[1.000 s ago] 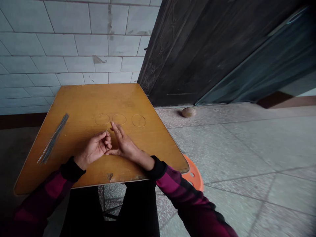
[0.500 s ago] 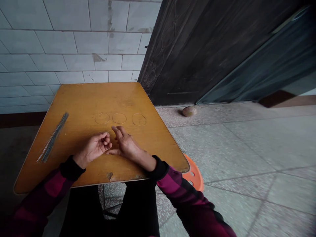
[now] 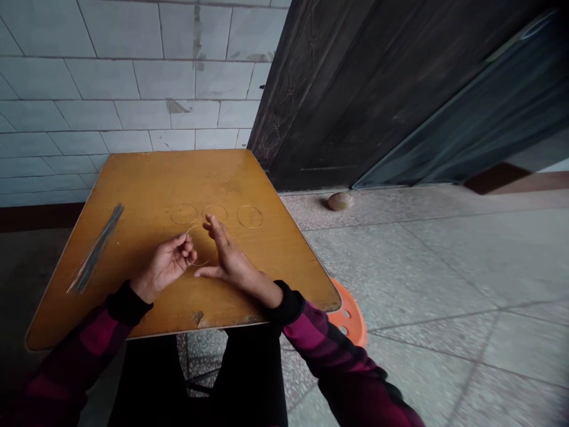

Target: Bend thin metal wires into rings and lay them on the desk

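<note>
Right hand [image 3: 229,255] was spread wider since the earlier frame, its fingers raised; left hand [image 3: 171,261] was shifted slightly leftward, and more of the held wire [image 3: 191,228] was exposed between the two. Three wire rings and the bundle were left in place.

Held wire was located over the near half of the desk [image 3: 275,279], just below the left ring [image 3: 184,223] and middle ring [image 3: 215,223] in view. It was bent into a rough loop, so no single long axis was given; from the left fingertips its upper part was pointed away and to the right, and its lower arc was seen below, between the hands.

Left hand was closed in a pinch on the wire, spare fingers curled. Right hand was held wide open, thumb set well apart from fingers; whether the wire was touched by it could not be told.

Wire bundle [image 3: 98,249] was laid slantwise near the left edge, far end angled rightward. Right ring [image 3: 250,227] was set nearer the right edge, with a strip of wood left between. A broad stretch of wood was left between rings and far edge.
</note>
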